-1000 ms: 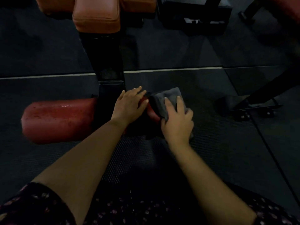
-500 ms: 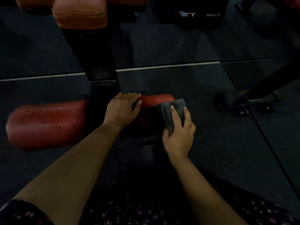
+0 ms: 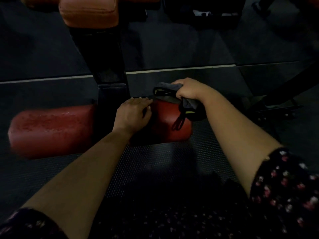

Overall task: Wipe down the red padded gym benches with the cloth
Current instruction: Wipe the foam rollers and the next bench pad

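Two red padded rollers sit low on a black bench frame: the left roller pad (image 3: pixel 50 131) and the right roller pad (image 3: pixel 170 123). My left hand (image 3: pixel 133 114) lies flat on the inner end of the right pad, fingers together. My right hand (image 3: pixel 189 91) is closed on a bunched grey cloth (image 3: pixel 188 102) at the far upper side of that pad. A black strap with a yellow-green edge (image 3: pixel 179 118) hangs over the pad below the cloth. A further orange-red seat cushion (image 3: pixel 89 12) shows at the top.
The black upright post (image 3: pixel 107 69) of the bench rises between the two rollers. A dark textured floor mat (image 3: pixel 155 161) lies under the pads. Another machine's black frame foot (image 3: pixel 279 107) stands to the right. A pale floor seam (image 3: pixel 179 69) runs across behind.
My right hand moved from the near right end of the right pad up and over to its far top side, bunching the cloth. A black strap now shows on the pad. The left hand stayed put.
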Demonstrator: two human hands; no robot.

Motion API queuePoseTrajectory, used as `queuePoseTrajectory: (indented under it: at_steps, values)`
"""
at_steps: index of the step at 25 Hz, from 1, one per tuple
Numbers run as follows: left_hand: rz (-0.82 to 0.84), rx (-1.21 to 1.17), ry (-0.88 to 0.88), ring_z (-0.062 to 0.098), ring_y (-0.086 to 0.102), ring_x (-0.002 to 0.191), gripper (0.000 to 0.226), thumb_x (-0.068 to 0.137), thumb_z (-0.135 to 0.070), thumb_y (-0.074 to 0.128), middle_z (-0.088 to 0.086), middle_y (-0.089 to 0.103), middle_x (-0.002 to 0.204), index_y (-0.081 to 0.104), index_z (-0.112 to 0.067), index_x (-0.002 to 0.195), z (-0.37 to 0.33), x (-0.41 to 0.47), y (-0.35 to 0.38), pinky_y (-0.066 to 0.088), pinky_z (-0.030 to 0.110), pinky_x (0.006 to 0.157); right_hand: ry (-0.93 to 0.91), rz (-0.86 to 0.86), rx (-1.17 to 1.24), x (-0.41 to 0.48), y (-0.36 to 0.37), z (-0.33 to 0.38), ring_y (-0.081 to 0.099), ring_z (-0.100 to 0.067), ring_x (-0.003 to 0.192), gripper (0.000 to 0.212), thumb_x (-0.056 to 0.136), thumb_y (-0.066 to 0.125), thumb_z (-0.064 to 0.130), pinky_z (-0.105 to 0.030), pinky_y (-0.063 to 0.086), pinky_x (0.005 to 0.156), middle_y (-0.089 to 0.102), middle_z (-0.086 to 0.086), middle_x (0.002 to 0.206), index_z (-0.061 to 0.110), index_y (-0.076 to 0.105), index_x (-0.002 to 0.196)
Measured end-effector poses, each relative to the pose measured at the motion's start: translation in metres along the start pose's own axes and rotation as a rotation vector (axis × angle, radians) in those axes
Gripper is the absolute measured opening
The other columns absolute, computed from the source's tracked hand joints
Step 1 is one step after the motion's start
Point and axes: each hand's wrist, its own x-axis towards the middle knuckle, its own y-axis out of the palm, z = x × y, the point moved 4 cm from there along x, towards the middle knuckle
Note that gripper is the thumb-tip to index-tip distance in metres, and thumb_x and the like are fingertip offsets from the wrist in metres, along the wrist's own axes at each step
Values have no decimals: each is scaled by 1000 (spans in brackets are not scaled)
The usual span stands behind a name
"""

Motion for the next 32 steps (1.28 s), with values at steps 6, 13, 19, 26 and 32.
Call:
queuePoseTrajectory:
  at_steps: [6,13,19,26,32]
  values:
    - [5,-10,1,31,66,111,55,90,-36,31,13,70,118,71,-10,118,1,2,2,46,45,101,52,-500,356,-55,36,-38,55,-30,111,47,84,56,14,-37,48,93,58,-7,124,28,58,129]
    - [33,27,-5,31,67,110,56,89,-37,31,12,70,119,72,-11,117,-1,1,0,49,45,99,63,-907,446,-121,127,-38,46,-28,118,66,76,68,5,-26,37,93,43,-8,141,23,53,138]
    - [63,35,-31,28,65,114,59,89,-40,27,11,69,122,70,-14,120,-3,1,0,46,43,102,195,-862,976,-120,144,-62,49,-9,114,64,79,63,3,-16,37,98,49,1,127,13,50,140]
    - [76,40,-55,28,61,120,50,90,-34,36,9,66,127,67,-16,125,-3,1,-1,45,44,105,632,-422,1218,-100,185,-100,66,-32,96,45,73,61,10,-47,55,91,69,-14,106,18,62,117]
    - [36,37,-39,27,62,118,47,91,-32,40,8,67,126,69,-15,124,-3,0,-1,45,45,104,487,-571,1100,-112,159,-87,63,-16,92,52,77,61,7,-31,51,89,67,5,101,32,62,122]
